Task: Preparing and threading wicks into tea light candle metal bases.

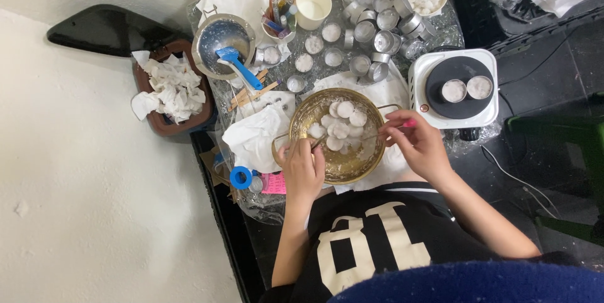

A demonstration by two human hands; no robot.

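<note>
Left hand (303, 168) grips the brass bowl (371, 152) rim while right hand (418, 142) pinches a thin stick (358, 137) across the white wax discs (340, 128) between them, so I'd keep that bowl steady and poke gently.

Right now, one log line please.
left hand: on brass bowl rim | right hand: holding thin stick over white discs | hotplate: two tins
</note>
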